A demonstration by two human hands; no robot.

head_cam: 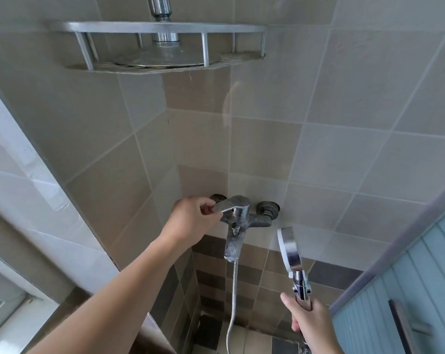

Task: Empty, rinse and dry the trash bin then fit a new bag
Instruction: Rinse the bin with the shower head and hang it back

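Note:
A chrome mixer tap [238, 217] is fixed to the tiled wall in the shower corner. My left hand [190, 218] pinches the flat lever [222, 206] of the tap at its tip. My right hand [309, 320] grips the handle of a chrome hand shower [290, 247], its round head upright and facing left, just right of the tap's spout. A metal hose [233, 295] hangs from the spout down toward the floor. No water is visible. The trash bin is out of view.
A metal corner shelf [165, 47] hangs high on the wall with a fixed shower head [162, 51] behind it. A pale blue door [407, 290] with a dark handle stands at the right. A white frame and window run along the left. Dark floor tiles lie below.

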